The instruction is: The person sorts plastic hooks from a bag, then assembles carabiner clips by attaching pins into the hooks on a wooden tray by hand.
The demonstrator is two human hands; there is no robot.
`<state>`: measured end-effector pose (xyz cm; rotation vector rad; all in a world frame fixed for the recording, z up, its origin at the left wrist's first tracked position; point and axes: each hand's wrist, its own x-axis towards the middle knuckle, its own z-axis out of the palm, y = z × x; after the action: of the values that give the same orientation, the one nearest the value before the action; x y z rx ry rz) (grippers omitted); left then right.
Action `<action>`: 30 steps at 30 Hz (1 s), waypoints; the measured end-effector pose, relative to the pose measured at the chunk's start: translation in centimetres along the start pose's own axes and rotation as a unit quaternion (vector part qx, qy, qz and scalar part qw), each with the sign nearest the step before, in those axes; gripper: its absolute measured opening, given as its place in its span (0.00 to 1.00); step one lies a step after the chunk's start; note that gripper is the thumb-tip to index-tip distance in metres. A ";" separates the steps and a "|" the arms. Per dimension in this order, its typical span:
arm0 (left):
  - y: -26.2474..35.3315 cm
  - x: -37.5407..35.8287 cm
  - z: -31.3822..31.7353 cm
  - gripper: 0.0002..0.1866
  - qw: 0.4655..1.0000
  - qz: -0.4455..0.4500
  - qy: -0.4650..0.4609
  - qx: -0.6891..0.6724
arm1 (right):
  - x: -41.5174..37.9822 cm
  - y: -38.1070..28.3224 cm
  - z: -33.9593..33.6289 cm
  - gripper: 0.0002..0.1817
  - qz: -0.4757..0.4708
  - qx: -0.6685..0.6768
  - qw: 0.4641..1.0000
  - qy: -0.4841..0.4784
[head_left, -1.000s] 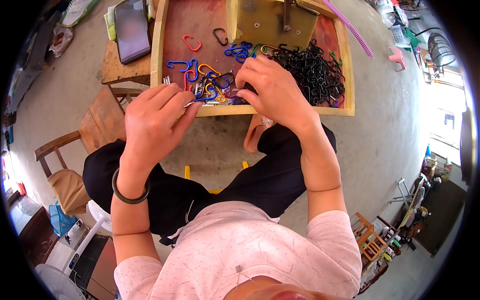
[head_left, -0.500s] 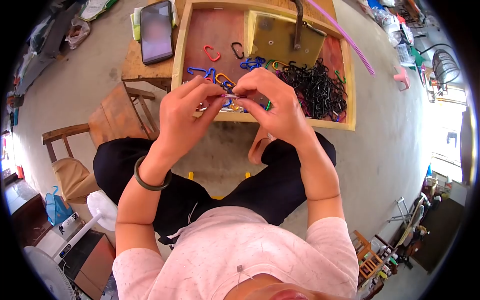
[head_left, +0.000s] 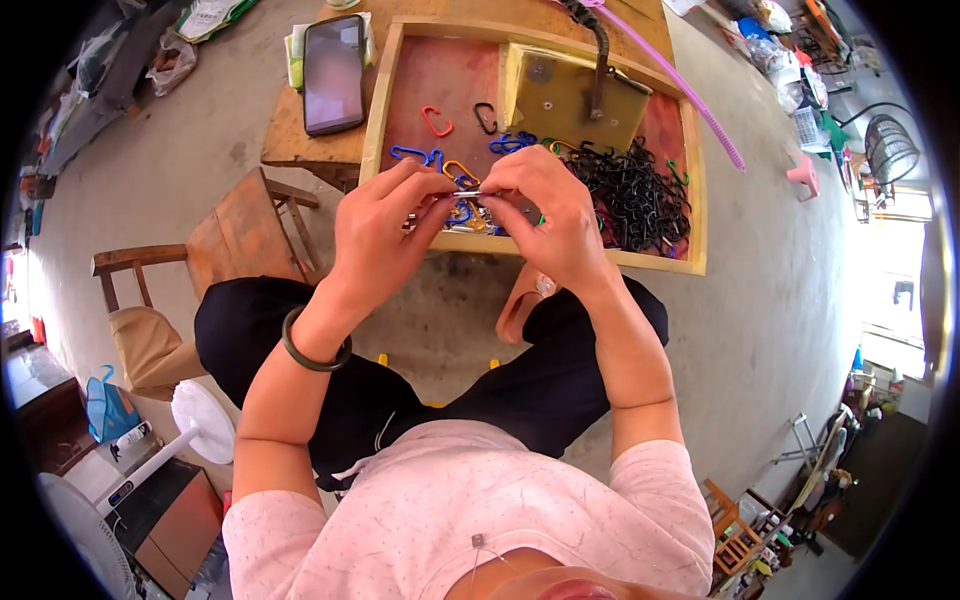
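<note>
Both my hands meet over the near edge of a shallow wooden tray (head_left: 694, 180). Between my fingertips is a small, slim metal piece (head_left: 467, 194), silvery with dark ends; its exact kind is too small to tell. My left hand (head_left: 380, 228) pinches its left end, and my right hand (head_left: 548, 215) pinches the right end. Partly hidden beneath my fingers lie blue and orange carabiners (head_left: 460, 172) and small silvery parts. Farther back in the tray are a red carabiner (head_left: 436, 121) and a black carabiner (head_left: 485, 117). A heap of black carabiners (head_left: 630, 195) fills the right side.
A yellowish plate (head_left: 560, 95) with a dark metal lever (head_left: 599, 85) above it stands in the tray. Left of the tray, a phone (head_left: 334, 75) lies on the wooden table (head_left: 295, 135). A purple coiled cord (head_left: 690, 85) crosses the tray's far right corner.
The view has shifted slightly, so tray and table sit a little lower and the phone farther right. My hands keep their pinch on the small piece, which now looks more silvery.
</note>
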<state>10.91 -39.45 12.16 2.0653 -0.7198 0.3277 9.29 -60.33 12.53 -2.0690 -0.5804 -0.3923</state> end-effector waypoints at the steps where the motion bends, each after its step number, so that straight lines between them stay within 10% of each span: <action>1: 0.0 -0.1 0.0 0.07 1.000 -0.006 0.002 -0.008 | 0.0 0.0 0.1 0.11 0.002 -0.003 1.000 0.002; 16: -0.7 0.8 -0.9 0.08 0.942 -0.258 0.034 -0.211 | 0.3 0.3 -1.4 0.07 0.093 0.016 0.993 0.073; 30: -4.5 8.2 0.4 0.14 0.981 -0.182 0.048 -0.052 | 1.0 2.7 1.6 0.06 0.019 -0.126 0.992 -0.006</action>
<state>20.12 -40.83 12.86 2.0180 -0.2842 0.1769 11.65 -60.00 10.30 -2.3213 -0.5194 -0.4500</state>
